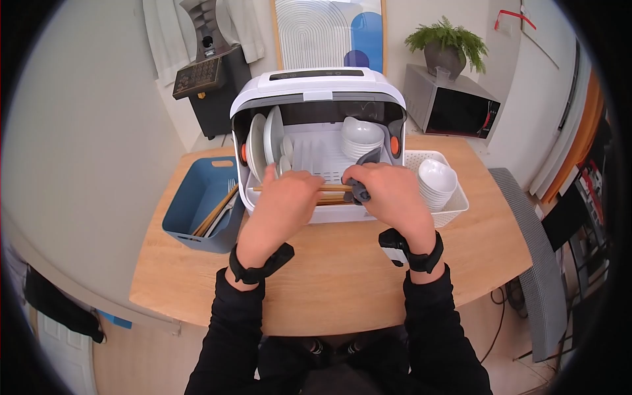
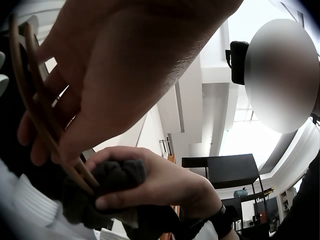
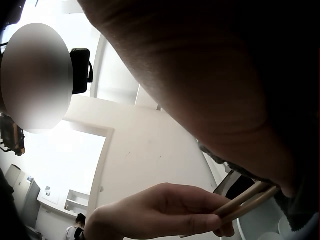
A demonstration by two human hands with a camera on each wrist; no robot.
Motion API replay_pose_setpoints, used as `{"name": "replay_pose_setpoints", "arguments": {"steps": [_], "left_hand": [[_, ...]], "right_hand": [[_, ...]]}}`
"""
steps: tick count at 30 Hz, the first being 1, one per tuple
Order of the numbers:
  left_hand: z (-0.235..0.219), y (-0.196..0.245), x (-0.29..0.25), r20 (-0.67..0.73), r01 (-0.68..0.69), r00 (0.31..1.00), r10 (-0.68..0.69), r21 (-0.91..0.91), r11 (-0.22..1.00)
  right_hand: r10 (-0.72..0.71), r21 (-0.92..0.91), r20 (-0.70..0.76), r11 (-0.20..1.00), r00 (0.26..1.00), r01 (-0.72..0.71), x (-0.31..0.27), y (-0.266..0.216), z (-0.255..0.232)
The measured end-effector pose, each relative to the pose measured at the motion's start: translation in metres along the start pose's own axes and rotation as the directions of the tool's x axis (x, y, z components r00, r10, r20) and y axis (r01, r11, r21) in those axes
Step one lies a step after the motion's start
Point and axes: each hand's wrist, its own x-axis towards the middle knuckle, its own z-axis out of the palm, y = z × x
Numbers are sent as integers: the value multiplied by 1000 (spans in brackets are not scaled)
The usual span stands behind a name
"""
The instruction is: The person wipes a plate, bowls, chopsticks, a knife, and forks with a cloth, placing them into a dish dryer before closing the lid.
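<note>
My left hand (image 1: 283,197) pinches a pair of wooden chopsticks (image 2: 34,105) that lie nearly level in the head view. A dark grey cloth (image 2: 117,175) is bunched in my right hand (image 1: 392,197), wrapped round the chopsticks' other end. Both hands are at the front of a white dish cabinet (image 1: 318,78) whose front is open. Inside it, plates (image 1: 272,135) stand upright on the left and a stack of white bowls (image 1: 362,133) sits on the right. More chopsticks (image 1: 332,199) lie along the cabinet's front, partly hidden by my hands.
Left of the cabinet, a blue basket (image 1: 174,209) holds chopsticks and a fork. A white basket (image 1: 454,210) with stacked bowls (image 1: 437,181) stands on the right. All rest on a wooden table (image 1: 322,289). Behind are a microwave (image 1: 454,102) and a potted fern (image 1: 447,49).
</note>
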Motion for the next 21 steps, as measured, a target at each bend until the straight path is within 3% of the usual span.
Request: {"name": "replay_pose_setpoints", "arguments": {"steps": [2,4,7,11,13,16,21], "left_hand": [[8,5,4,90,-30,995,38,-96,995],[13,2,7,75,-48,995,58,-132,990],[16,-11,11,-24,-81,997,78,-152,985],[13,-35,9,-83,-12,997,-7,-231,973],[19,-45,7,-52,27,998,-36,-160,987],[41,-54,8,-8,50,999,-52,-133,990],[82,-51,10,71,27,997,-18,-133,991]], "right_hand": [[1,15,21,1000,1000,-1,1,-1,1],[18,35,35,999,999,-19,1,3,3],[75,61,-62,996,995,-72,4,11,-1],[274,-43,-159,958,949,-284,1,34,-12],[381,-43,-224,916,897,-400,-1,40,-22],[434,64,-351,895,830,-441,-1,41,-30],[434,145,-341,901,834,-409,1,23,-38]]}}
